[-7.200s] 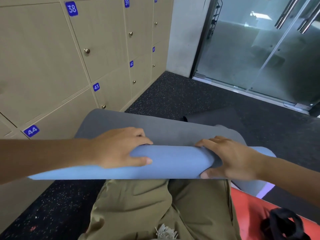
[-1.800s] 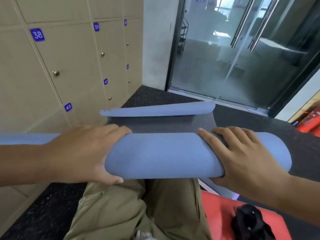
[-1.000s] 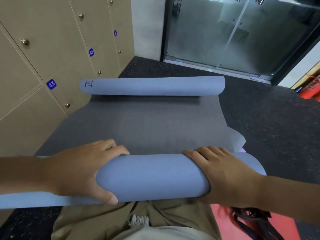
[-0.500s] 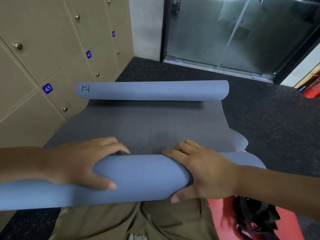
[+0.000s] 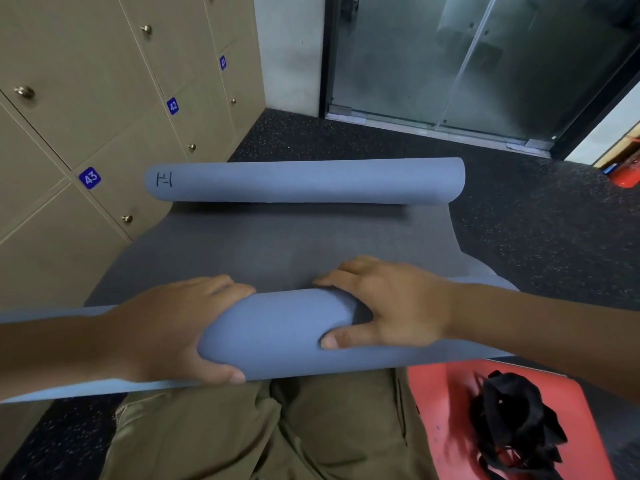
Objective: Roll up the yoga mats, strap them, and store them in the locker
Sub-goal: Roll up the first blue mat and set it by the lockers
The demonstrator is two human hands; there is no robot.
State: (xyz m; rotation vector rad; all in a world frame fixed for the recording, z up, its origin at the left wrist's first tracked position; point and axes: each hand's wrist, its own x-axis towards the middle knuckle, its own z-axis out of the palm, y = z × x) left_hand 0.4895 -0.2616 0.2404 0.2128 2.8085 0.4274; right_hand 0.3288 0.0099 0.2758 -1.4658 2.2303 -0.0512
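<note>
Between both hands, blue yoga mat [image 5: 277, 327] lies half rolled, grey inside.

lockers [image 5: 104, 116] left of mat [image 5: 294, 244], straps [image 5: 516, 427] right.

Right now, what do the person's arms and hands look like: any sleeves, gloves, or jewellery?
Both forearms are bare, with no sleeves in view. The left hand and right hand wear no gloves, and no rings, watch or bands show. Below them, olive-khaki trousers cover the legs.
</note>
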